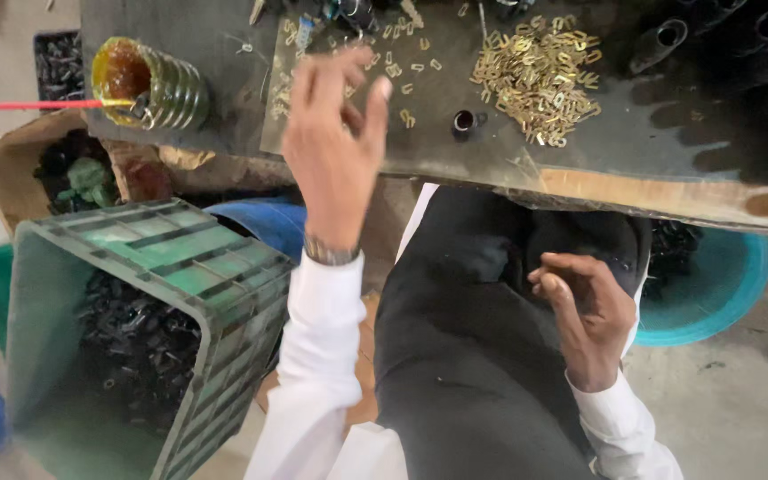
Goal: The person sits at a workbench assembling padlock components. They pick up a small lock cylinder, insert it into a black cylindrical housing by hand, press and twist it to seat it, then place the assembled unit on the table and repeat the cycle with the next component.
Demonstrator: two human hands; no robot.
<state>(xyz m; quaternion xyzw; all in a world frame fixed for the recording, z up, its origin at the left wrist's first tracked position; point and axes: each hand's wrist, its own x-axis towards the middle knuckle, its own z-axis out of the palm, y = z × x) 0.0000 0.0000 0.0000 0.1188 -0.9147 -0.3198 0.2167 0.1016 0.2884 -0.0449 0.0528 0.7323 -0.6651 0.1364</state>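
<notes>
Your left hand [335,147] hovers open-fingered over loose brass clips [402,76] on the dark workbench [651,151], while your right hand [588,316] rests half-curled, seemingly empty, at your lap, so picking one clip needs a fine pinch.

You are looking down through a wide lens in soft, even daylight that seems to fall from the upper left, where the pale floor washes out, while the upper right corner of the dark workbench [651,133] sinks into near-black shadow. Your raised left hand [335,151] is smeared by motion blur, and your right hand [584,316] over your dark lap is only a little sharper. The heap of brass clips [535,76] glints brightly, the green crate [180,258] looks soft, and lines bend towards the edges.
</notes>
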